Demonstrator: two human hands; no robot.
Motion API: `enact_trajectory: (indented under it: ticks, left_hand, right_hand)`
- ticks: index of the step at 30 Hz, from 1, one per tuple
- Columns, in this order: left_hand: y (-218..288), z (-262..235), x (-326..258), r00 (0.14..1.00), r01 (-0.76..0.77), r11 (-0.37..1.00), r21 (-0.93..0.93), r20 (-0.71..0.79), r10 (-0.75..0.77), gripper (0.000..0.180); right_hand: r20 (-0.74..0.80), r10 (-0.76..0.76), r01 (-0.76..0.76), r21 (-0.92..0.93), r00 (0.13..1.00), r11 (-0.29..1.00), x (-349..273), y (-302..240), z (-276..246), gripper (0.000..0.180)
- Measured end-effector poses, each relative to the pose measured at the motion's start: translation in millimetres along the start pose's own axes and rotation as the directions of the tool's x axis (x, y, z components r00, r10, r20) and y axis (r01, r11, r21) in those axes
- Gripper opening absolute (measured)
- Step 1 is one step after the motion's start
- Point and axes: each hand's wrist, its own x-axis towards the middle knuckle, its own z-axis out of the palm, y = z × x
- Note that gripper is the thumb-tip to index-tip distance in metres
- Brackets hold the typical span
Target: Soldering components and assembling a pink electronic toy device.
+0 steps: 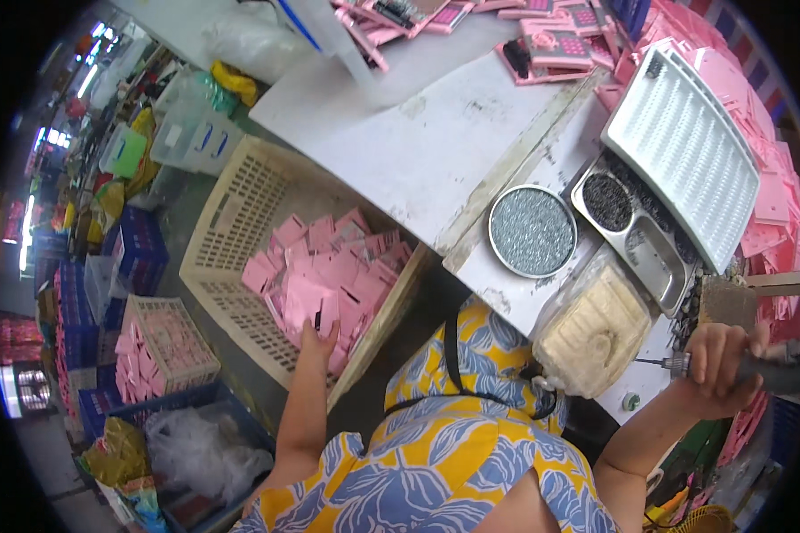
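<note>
A: What's the right hand [724, 366] got?

B: It's clenched around a grey electric screwdriver [767, 369], a smooth cylinder lying roughly level, its thin metal bit pointing to the person's left at a clear plastic bag [593, 327] of pale, fibrous stuff.

A: And the left hand [316, 340]?

B: Down in the beige latticed plastic basket [240, 226] beside the worktable [436, 147], fingers spread on flat, square pink cards [329, 275]. Whether it grips one, I cannot tell.

A: Around that?

B: A round tin [532, 231] of glittery grey screws, a steel divided tray [638, 233], and a white ribbed rectangular tray [684, 151] tilted above it.
</note>
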Motion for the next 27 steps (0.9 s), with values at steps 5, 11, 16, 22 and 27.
enact_trajectory:
  ticks: [5,11,16,22,27]
  left_hand:
    - [-20.0,199.2,-122.4,0.631,-0.748,0.613,0.255,0.56,0.537,0.051]
    - [-76.4,506.6,-226.3,-0.379,-0.91,-0.229,-0.344,0.917,0.127,0.018]
    - [-162.6,683.3,-224.9,-0.401,-0.592,-0.782,-0.195,0.913,0.076,0.073]
    - [-179.6,751.5,-253.2,0.015,-0.643,-0.762,-0.076,0.994,-0.112,0.075]
    - [-106.3,776.0,-240.6,0.056,-0.903,-0.426,0.055,0.998,0.011,0.059]
  right_hand:
    - [-0.217,-0.004,-0.058,-0.277,0.976,0.959,-8.5,7.1,-7.1,0.046]
    - [-0.386,-0.219,-0.167,-0.751,0.896,0.638,-8.6,11.4,-6.5,0.088]
    - [-0.347,-0.38,-0.193,-0.901,0.857,0.388,-19.3,8.1,-16.6,0.092]
    - [-0.315,-0.474,-0.241,-0.947,0.822,0.211,-32.1,-7.4,-14.5,0.087]
    - [-0.238,-0.51,-0.113,-0.958,0.827,0.264,-64.5,-9.3,-20.5,0.062]
